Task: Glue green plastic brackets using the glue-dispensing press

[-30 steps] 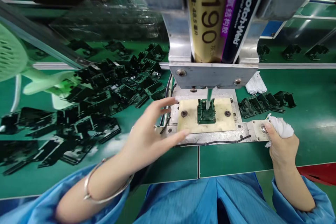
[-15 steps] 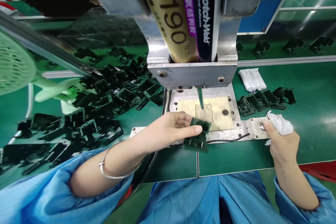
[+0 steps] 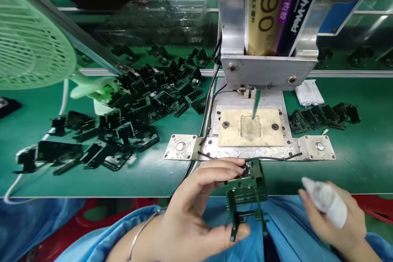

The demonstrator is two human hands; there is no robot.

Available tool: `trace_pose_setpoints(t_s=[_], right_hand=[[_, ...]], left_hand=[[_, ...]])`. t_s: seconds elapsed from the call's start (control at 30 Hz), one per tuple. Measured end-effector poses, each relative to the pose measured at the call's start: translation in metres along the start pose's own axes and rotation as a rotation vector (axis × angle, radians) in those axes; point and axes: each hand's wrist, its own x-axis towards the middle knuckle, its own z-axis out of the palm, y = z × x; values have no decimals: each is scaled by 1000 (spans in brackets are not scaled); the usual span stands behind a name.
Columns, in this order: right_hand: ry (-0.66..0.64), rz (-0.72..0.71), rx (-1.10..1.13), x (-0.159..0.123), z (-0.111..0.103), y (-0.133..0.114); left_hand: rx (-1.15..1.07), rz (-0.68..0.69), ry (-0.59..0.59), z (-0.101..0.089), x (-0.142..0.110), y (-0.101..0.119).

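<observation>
Close to me, in front of the bench edge, my left hand point(image 3: 196, 208) grips a dark green plastic bracket point(image 3: 247, 188) between thumb and fingers, its open legs toward me. To the right, my right hand point(image 3: 340, 217) is closed around a crumpled white cloth point(image 3: 328, 202), somewhat blurred. Beyond the bracket lies a cream fixture block point(image 3: 230, 135) with a shallow square recess. A greenish dispensing nozzle point(image 3: 256, 104) points down over that recess, below a two-part adhesive cartridge point(image 3: 270, 16) clamped in a metal holder point(image 3: 270, 71). Neither hand touches the fixture.
Many similar dark brackets point(image 3: 135, 110) are piled left on the green bench. A short row of brackets point(image 3: 322, 116) and a white packet point(image 3: 309, 93) lie to the right. Metal button plates point(image 3: 328, 153) flank the fixture. A green fan point(image 3: 33, 45) stands at the left.
My left hand has drawn the bracket from the fixture toward me and turned it. My right hand has left the right button plate, moving back with the cloth. The camera view has shifted.
</observation>
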Motion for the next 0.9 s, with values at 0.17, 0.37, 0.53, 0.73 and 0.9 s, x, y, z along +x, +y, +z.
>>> trace_pose_setpoints(t_s=[0.17,0.37,0.53,0.73,0.9], right_hand=[[-240,-64,270,24,13,-72],[-96,-347,121,36,42,-89],[-140,-385,76,46,38,-80],[-216,-364,136,53,40,-79],[-169,-157,216,47,23,-85]], left_hand=[[2,103,-14,13,4,-6],[84,208,93,17,7,-10],[123,192,248,21,2,-15],[160,117,298,28,-5,-19],[287,166,405,27,-6,-20]])
